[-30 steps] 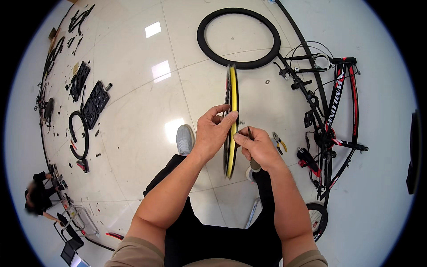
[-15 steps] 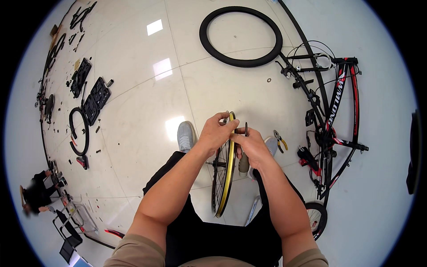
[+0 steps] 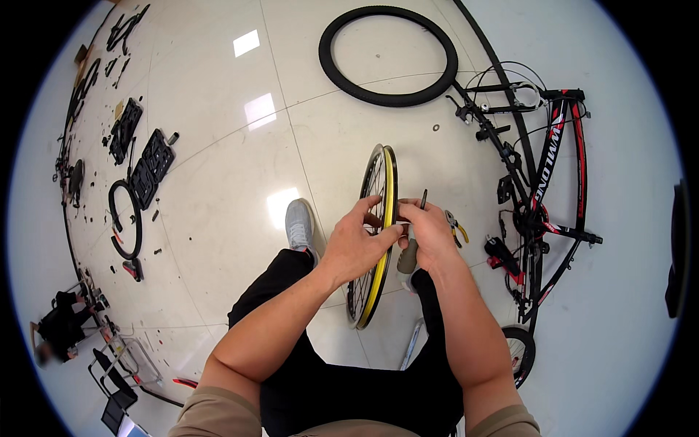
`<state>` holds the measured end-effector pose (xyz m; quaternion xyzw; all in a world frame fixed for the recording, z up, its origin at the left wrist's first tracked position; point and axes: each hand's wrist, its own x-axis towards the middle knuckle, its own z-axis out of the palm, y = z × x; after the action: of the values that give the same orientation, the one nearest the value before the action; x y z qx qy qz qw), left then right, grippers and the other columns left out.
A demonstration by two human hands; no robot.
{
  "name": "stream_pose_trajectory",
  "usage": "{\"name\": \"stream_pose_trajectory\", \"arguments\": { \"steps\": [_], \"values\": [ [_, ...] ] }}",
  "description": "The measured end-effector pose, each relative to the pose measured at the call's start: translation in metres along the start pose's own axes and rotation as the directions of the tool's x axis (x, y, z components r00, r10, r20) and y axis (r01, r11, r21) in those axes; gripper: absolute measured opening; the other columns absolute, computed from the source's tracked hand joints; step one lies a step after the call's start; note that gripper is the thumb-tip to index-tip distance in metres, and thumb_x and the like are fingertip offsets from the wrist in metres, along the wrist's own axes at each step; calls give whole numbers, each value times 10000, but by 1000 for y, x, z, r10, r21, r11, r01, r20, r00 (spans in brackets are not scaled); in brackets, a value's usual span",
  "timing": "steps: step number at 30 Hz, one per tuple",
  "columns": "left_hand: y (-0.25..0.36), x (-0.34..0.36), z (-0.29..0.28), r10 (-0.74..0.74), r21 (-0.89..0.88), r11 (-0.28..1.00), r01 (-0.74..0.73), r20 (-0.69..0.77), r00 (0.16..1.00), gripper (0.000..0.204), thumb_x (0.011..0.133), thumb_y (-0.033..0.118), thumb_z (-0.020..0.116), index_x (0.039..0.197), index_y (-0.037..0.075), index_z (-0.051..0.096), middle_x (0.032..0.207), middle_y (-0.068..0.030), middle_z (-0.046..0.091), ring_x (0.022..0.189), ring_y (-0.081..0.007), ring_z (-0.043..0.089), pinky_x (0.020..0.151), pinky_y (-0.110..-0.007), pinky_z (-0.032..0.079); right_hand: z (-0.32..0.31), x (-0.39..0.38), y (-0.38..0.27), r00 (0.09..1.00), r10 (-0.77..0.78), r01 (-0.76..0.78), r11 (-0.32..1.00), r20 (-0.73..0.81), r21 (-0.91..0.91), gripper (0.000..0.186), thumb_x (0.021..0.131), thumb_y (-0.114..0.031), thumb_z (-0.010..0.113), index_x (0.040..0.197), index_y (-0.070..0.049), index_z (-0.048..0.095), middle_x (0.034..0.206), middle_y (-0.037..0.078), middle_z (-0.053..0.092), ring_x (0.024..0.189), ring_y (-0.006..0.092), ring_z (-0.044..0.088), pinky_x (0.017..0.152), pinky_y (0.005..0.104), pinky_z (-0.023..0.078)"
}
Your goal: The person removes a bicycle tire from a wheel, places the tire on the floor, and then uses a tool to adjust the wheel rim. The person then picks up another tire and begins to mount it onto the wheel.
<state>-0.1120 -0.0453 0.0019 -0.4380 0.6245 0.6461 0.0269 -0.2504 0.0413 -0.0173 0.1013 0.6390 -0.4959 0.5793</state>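
Observation:
A tyreless bicycle wheel (image 3: 392,175), with spokes and a yellow strip around its rim, is held upright between my knees. My left hand (image 3: 357,240) grips the rim from the left, with fingers reaching among the spokes and the thumb on the strip. On the other side, my right hand (image 3: 431,234) has its fingers close against the rim. It also holds a screwdriver-like tool (image 3: 408,258) with an olive-grey handle hanging down and a dark pointed tip sticking up past the knuckles. The right fingertips are partly hidden.
A black tyre (image 3: 329,64) lies ahead. Pliers (image 3: 456,227) with yellow handles rest beyond my right hand. A black and red bicycle frame (image 3: 551,149) is along the right. Open tool cases (image 3: 153,169) and loose parts are at the left; another person (image 3: 62,320) is at the lower left.
The wheel has shifted away from me, with more rim showing beyond my hands. My left hand has moved slightly nearer along the rim. My right hand and the tool have moved slightly right.

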Motion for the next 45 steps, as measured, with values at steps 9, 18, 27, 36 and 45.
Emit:
{"name": "stream_pose_trajectory", "arguments": {
  "steps": [9, 18, 27, 36, 45],
  "values": [
    [5, 33, -22, 21, -367, 927, -72, -142, 990, 617, 943, 252, 698, 1444, -28, 471, 1140, -136, 675, 1028, -178, 631, 917, -331, 506, 15, -20, 1, 992, 56, -47, 996, 110, -82, 262, 949, -274, 631, 973, -15, 601, 923, 87, 645, 649, 112, 486, 497, 255, 376],
    [9, 25, -16, 68, -283, 951, -125, -205, 976, 673, 924, 307, 712, 1428, -63, 463, 1287, -211, 602, 1091, -225, 625, 923, -345, 524, 18, -19, 2, 990, -3, 16, 996, 142, -92, 310, 942, -309, 649, 996, -4, 632, 957, 102, 672, 645, 106, 487, 490, 257, 379],
    [14, 21, -14, 49, -280, 955, -96, -170, 984, 654, 929, 319, 705, 1399, -82, 489, 1286, -221, 614, 1164, -250, 609, 984, -357, 494, 20, -18, 14, 926, -97, 130, 989, 364, -66, 128, 851, -122, 646, 928, -22, 627, 759, 15, 572, 583, 94, 492, 524, 257, 396],
    [9, 28, -8, -30, -554, 831, -51, -137, 990, 561, 978, 336, 664, 1371, -45, 542, 1237, -111, 614, 1106, -164, 565, 974, -312, 455, 26, -23, 16, 923, -365, 385, 860, 125, -335, 292, 829, -189, 738, 1020, 22, 671, 814, 35, 647, 700, 106, 580, 663, 294, 496],
    [2, 39, -23, -109, -582, 813, -12, -172, 979, 413, 954, 287, 664, 1279, 43, 595, 1177, -65, 647, 1090, -170, 587, 907, -340, 476, -22, -37, -6, 911, -410, 233, 608, -49, -759, 269, 798, -220, 723, 846, 28, 632, 680, 43, 590, 588, 140, 569, 583, 318, 479]
  ]
}}
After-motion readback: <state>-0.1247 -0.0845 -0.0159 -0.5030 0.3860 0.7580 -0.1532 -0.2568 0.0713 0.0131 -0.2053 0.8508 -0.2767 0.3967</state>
